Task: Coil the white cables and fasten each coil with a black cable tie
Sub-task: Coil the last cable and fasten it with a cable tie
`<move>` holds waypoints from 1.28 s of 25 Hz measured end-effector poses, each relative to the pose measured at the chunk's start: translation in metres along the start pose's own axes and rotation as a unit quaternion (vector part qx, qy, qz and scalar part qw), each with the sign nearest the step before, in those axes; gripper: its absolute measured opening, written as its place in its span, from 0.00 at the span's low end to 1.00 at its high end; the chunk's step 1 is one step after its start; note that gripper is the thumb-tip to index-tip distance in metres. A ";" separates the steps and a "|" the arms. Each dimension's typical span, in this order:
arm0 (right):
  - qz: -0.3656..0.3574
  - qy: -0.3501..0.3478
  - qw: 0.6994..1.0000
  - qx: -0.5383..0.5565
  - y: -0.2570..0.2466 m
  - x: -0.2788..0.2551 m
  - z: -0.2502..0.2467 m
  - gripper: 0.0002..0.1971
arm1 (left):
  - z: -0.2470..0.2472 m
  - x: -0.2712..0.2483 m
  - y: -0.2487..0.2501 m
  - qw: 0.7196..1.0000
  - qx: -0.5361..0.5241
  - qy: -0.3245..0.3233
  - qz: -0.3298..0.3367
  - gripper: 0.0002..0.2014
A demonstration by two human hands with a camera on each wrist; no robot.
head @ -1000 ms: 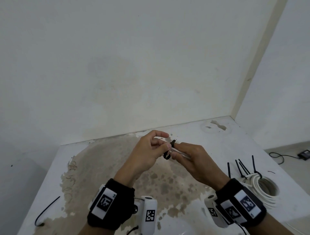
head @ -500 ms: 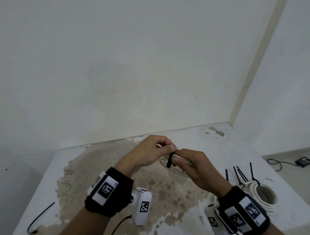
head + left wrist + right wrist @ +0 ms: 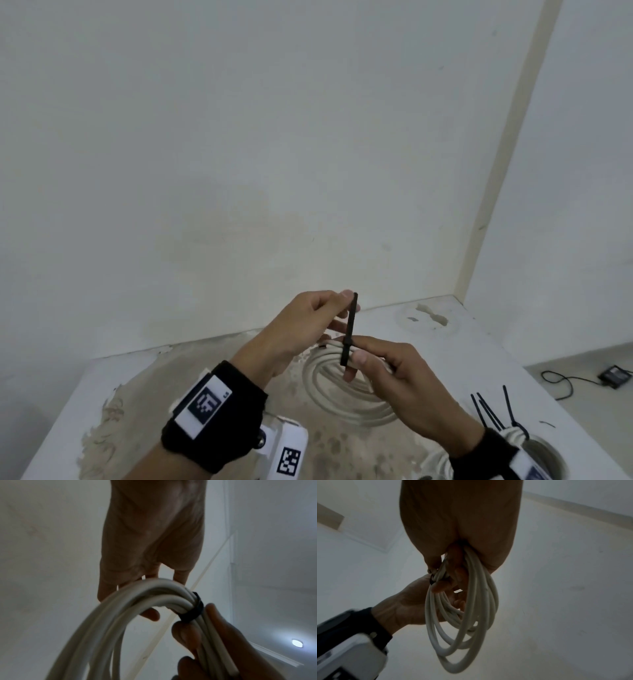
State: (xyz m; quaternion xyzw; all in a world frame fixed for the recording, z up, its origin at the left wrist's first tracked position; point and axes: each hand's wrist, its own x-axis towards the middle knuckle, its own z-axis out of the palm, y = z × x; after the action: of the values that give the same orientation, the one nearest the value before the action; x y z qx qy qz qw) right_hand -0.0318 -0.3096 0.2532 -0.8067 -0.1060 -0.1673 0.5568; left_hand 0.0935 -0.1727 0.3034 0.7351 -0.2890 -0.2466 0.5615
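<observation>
Step in hand: cinching black cable tie round white cable coil, held above surface.
Left hand pinches tie tail upright.
Right hand grips coil at tie head.
Next, likely: pull tail until loop binds; hold strands bunched.

White bench in a room corner, big brown worn patch in the middle, chipped spot at far right, tied white cable coil w/ black ties sticking up at near right, small black bit beside it
</observation>
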 end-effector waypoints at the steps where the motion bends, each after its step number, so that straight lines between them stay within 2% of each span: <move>1: 0.007 0.007 1.000 0.014 -0.003 0.004 -0.001 0.16 | 0.001 -0.001 0.003 1.000 0.013 -0.009 0.011 0.16; 4: 0.014 -0.003 1.000 0.007 -0.006 0.018 -0.007 0.18 | -0.002 -0.006 0.010 0.998 0.027 0.006 0.050 0.14; 8: 0.038 -0.070 0.997 0.023 -0.018 0.035 -0.017 0.20 | -0.009 -0.005 0.014 0.999 0.027 0.019 0.024 0.14; 13: 0.018 -0.170 0.985 -0.013 -0.029 0.061 -0.032 0.19 | -0.014 -0.002 0.014 0.999 -0.022 0.045 0.010 0.15; 15: 0.020 -0.183 0.983 0.001 -0.028 0.067 -0.034 0.19 | -0.014 -0.001 0.015 0.998 -0.042 0.040 0.002 0.14; 17: 0.041 -0.153 0.986 0.046 -0.020 0.068 -0.033 0.20 | -0.016 0.002 0.017 0.997 -0.067 0.036 0.002 0.14; 19: 0.074 -0.097 0.987 0.106 -0.008 0.068 -0.029 0.24 | -0.017 0.005 0.017 0.997 -0.071 0.031 0.013 0.19; 21: 0.102 -0.036 0.981 0.164 0.006 0.068 -0.024 0.26 | -0.011 0.005 0.011 0.999 -0.021 0.031 0.033 0.22; 24: 0.135 0.031 0.971 0.196 0.012 0.063 -0.016 0.19 | 0.010 0.006 -0.010 0.976 0.115 0.124 0.134 0.15; 26: 0.151 0.069 0.970 0.179 0.013 0.057 -0.014 0.19 | 0.020 0.012 -0.025 0.965 0.114 0.169 0.166 0.12; 28: 0.191 0.107 0.958 0.188 0.017 0.054 -0.017 0.21 | 0.027 0.018 -0.032 0.964 0.087 0.187 0.166 0.13; 30: 0.246 0.115 0.936 0.223 0.025 0.051 -0.025 0.24 | 0.036 0.020 -0.036 0.967 0.073 0.181 0.166 0.15; 32: 0.284 0.107 0.922 0.240 0.030 0.043 -0.038 0.24 | 0.050 0.022 -0.038 0.972 0.082 0.140 0.171 0.18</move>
State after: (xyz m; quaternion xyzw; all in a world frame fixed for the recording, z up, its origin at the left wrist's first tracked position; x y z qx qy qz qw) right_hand 0.0132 -0.3561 0.2562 -0.6224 0.1510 -0.0571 0.7658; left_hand 0.0804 -0.2141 0.2533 0.7454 -0.3483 -0.0166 0.5681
